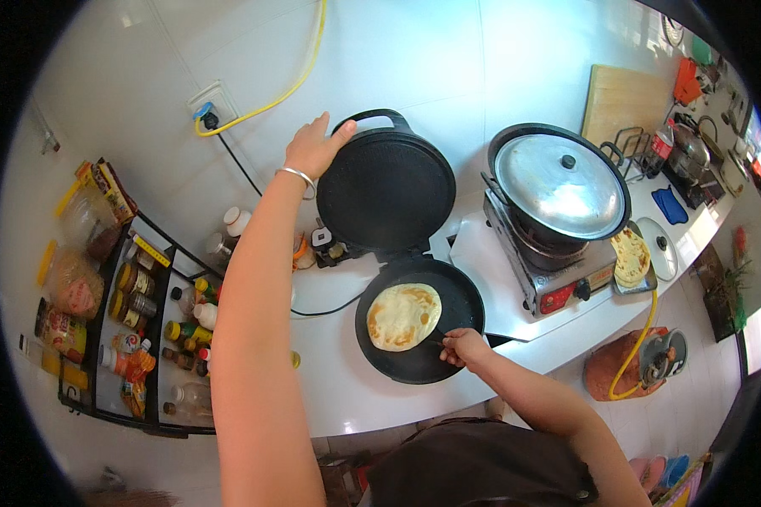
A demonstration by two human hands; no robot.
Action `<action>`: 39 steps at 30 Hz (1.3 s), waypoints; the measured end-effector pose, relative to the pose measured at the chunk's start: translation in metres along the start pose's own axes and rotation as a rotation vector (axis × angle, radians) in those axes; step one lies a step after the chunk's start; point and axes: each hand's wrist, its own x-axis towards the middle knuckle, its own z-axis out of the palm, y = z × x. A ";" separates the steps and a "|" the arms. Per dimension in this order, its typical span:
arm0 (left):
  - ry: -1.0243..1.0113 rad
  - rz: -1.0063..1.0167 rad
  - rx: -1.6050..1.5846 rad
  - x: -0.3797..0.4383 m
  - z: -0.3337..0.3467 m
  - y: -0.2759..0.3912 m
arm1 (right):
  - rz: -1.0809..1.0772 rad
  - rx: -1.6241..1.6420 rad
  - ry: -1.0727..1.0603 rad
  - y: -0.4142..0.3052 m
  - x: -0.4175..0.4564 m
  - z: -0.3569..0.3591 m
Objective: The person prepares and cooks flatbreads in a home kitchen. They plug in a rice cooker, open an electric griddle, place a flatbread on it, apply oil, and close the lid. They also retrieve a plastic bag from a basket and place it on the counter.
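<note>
A round flatbread (404, 317) with browned patches lies in the lower pan of an electric griddle (459, 288). The griddle's black lid (387, 187) stands raised against the wall. Beside the lid's handle (373, 116), my left hand (320, 147) is spread, thumb towards the handle; whether it touches is not clear. My right hand (461, 348) grips a thin dark utensil (435, 333) at the flatbread's lower right edge. The utensil's far end is hidden, so its kind cannot be told.
A lidded wok (561, 184) sits on a portable gas stove (545, 279) to the right. Beyond it, a tray (640, 288) holds another flatbread (631, 256). A black rack (102, 317) with jars and bottles stands left. A yellow hose joins a gas cylinder (615, 367).
</note>
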 end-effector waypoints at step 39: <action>-0.029 -0.402 -0.673 -0.297 -0.002 0.067 | -0.382 -0.980 1.397 -0.026 -0.199 -0.482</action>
